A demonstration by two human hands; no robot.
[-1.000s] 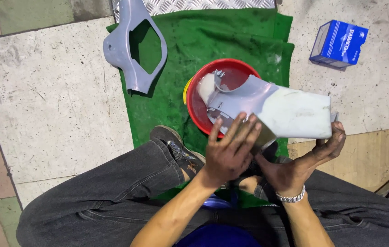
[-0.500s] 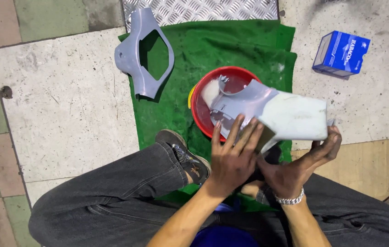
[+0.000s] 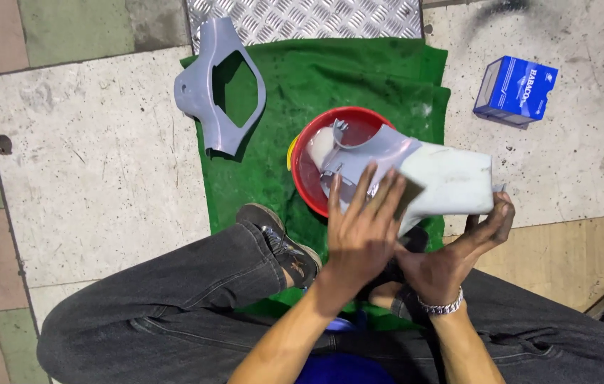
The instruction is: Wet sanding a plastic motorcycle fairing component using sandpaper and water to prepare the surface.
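Over the bowl [image 3: 309, 153], your left hand [image 3: 362, 231] slid up the panel [image 3: 430, 178] (flat, rubbing); right hand [image 3: 458, 256] still grips its edge.

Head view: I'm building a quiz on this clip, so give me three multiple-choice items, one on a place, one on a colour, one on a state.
1. Where does the blue box lie?
A on the green cloth
B on the stone floor, right of the cloth
C in the basin

2. What colour is the basin?
A red
B white
C black

3. How does the left hand meet the grey panel?
A clenched in a fist
B held clear of it
C fingers spread flat on it

Answers: 1 B, it rests on bare paving beyond the green cloth. 2 A, the rim is red. 3 C, the fingers fan out across the panel while the right hand supports it from below.
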